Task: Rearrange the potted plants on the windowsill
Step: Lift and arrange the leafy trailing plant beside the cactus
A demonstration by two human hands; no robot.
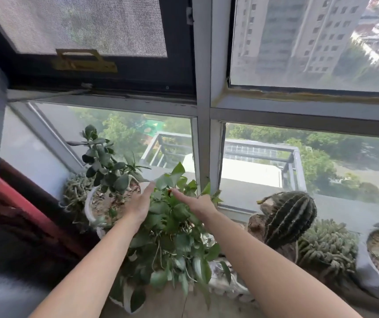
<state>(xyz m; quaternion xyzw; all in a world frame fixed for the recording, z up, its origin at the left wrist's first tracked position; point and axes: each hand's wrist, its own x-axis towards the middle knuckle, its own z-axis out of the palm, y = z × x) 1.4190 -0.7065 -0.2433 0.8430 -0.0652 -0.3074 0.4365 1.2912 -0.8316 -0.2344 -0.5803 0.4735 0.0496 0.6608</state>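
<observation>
Two bare forearms reaching over a leafy pothos (170, 244) on the windowsill (349, 210), left hand (139, 204) and right hand (201, 204) with fingers extended among its leaves, barrel cactus (290, 214) right, jade plant (106, 161) behind, no legible writing.

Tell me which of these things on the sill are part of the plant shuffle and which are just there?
Part of the job:
left hand
right hand
leafy vine plant
jade plant
barrel cactus
clumping cactus
grey pot
windowsill

Just there:
insect screen
brass window latch
</observation>
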